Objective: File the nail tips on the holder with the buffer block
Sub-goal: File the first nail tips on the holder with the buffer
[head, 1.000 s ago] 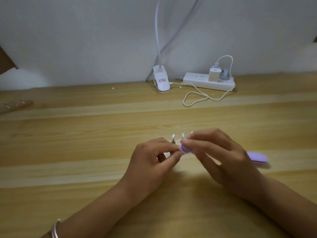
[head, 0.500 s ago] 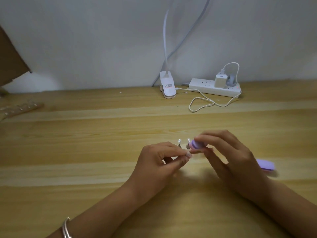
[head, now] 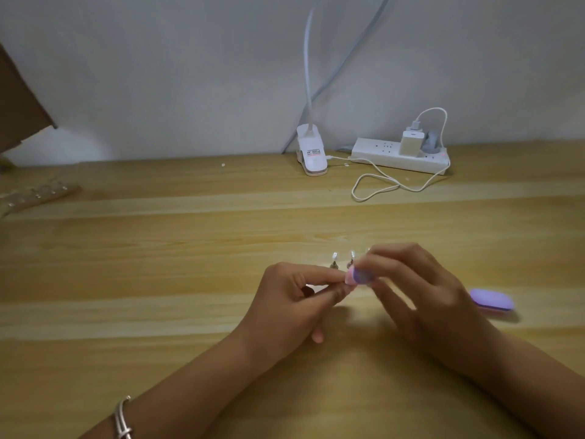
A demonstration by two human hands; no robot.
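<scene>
Since half a second ago the buffer [head: 359,276] has slid down and leftward from beside the tips [head: 334,256], and its purple end now meets the left thumb and forefinger. The right hand [head: 424,293] grips it with fingers curled round it, so most of the block is hidden. That area is blurred, which suggests a stroke in progress. The left hand [head: 294,302] has thumb and forefinger pinched together just in front of the holder [head: 333,266], apparently on its base, though what they clamp is hidden. Two tips stand upright on the holder just behind the buffer, and a third peeks out at the holder's right, behind the right fingers. The main risk, as I judge it, is that the buffer rubs the left fingertips instead of a tip, since the two touch. A hard sideways stroke could also bend a thin tip or pop it off its post. The holder looks light and seems pinched at one spot only, so it could twist or tip under the push. The contact point is covered, so uneven filing could go unnoticed. A second purple block [head: 492,300] lies on the table [head: 158,280] well right of the holder, close to the right wrist, which could knock it away.
</scene>
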